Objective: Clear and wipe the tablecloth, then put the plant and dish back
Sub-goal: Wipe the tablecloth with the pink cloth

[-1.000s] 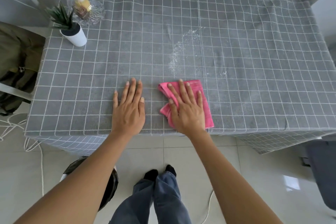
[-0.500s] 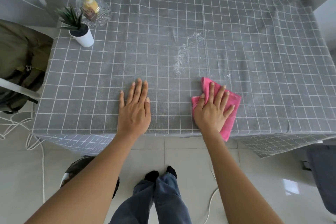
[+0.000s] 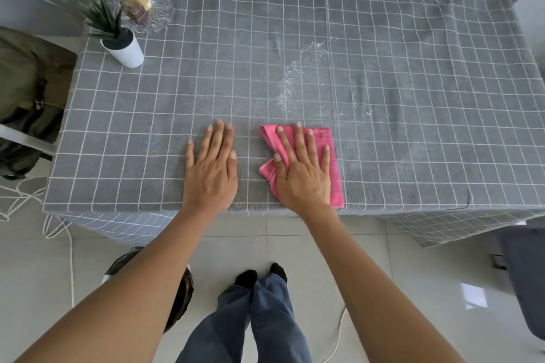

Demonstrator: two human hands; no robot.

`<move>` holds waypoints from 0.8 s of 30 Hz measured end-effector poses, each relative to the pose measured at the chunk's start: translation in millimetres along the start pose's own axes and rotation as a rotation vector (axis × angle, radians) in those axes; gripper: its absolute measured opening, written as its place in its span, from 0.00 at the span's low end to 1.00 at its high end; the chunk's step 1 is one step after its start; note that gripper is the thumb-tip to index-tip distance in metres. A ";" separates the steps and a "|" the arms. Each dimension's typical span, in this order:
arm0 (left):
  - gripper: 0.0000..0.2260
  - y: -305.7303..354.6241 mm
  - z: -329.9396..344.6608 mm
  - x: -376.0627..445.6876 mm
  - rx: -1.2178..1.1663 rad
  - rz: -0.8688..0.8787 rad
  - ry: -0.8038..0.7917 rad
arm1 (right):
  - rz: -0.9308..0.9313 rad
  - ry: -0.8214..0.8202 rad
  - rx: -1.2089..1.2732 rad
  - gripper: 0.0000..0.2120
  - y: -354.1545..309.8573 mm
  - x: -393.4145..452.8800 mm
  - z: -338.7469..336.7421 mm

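The grey checked tablecloth (image 3: 383, 23) covers the bench, white powder (image 3: 295, 76) still unwiped mid-cloth. The left hand (image 3: 211, 168) lies flat, fingers spread; the right hand (image 3: 303, 174) presses the pink cloth (image 3: 334, 162), open-palmed. Plant (image 3: 122, 41) and dish (image 3: 144, 4) wait at the far-left corner, so replacing remains.

**Item counts**

Two hands: left hand (image 3: 211, 174), right hand (image 3: 303, 177), five fingers visible on each. One pink cloth (image 3: 331, 168). One grey checked tablecloth (image 3: 413, 38). One potted plant (image 3: 121, 38) in a white pot. One glass dish (image 3: 159, 13), two small items inside it. One patch of white powder (image 3: 295, 79). One green bag (image 3: 26, 91). Two feet in black socks (image 3: 246, 277).
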State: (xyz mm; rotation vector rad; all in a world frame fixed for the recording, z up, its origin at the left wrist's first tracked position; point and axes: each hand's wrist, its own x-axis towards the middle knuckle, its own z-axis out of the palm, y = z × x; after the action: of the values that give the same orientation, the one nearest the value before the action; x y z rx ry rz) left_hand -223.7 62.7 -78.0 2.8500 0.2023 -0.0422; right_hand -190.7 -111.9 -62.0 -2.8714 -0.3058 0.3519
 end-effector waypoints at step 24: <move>0.25 2.4 -0.9 1.2 0.008 0.002 0.022 | 0.079 -0.023 0.033 0.26 -47.3 2.0 11.9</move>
State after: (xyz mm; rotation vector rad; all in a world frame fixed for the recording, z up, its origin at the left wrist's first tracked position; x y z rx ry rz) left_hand -222.1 60.8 -76.6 2.8600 0.2040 -0.0116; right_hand -200.4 -64.0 -61.7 -2.8550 -0.1887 0.4004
